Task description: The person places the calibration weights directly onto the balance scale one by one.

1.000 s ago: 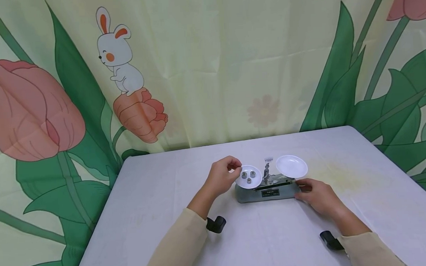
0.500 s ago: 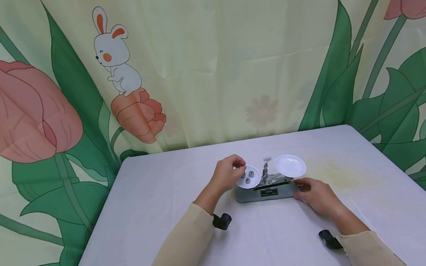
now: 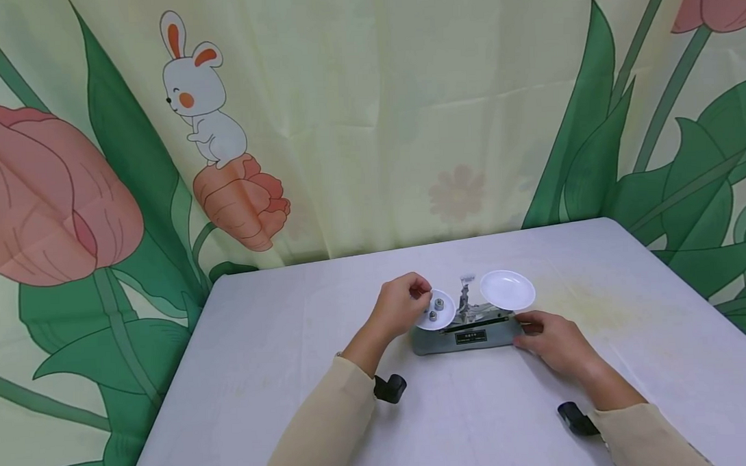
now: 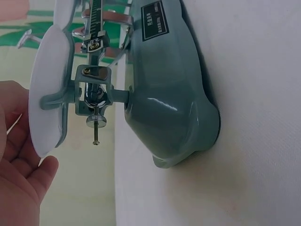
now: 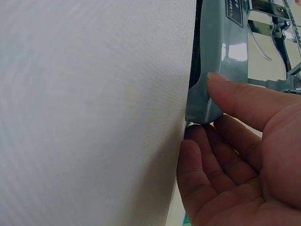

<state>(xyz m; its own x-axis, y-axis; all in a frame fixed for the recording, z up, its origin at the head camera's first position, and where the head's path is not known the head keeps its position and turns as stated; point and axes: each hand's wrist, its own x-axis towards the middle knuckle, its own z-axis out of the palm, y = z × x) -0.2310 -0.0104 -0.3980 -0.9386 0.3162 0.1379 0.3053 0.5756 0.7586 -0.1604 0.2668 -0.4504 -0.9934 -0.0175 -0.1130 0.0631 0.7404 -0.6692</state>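
A grey-green balance scale [image 3: 472, 338] with two white pans stands on the table. Three small metal weights were in its left pan [image 3: 447, 319]; two weights [image 3: 439, 304] show there now. My left hand [image 3: 400, 304] reaches over this pan's left side with thumb and fingertips close together, covering most of the third weight; I cannot tell whether they pinch it. In the left wrist view, the fingers of the left hand [image 4: 21, 155] lie along the pan's upper side and edge. My right hand [image 5: 244, 150] grips the right end of the scale's base, thumb on its front, fingers around the end.
The right pan [image 3: 509, 290] is bare. White cloth covers the table [image 3: 279, 373]. Behind it hangs a curtain [image 3: 344, 124] printed with tulips, a rabbit and a carrot. Each wrist wears a small black camera [image 3: 391, 389].
My left hand has moved right from the pan's edge to over the leftmost weight, hiding most of it. The right hand keeps its hold on the scale's base.
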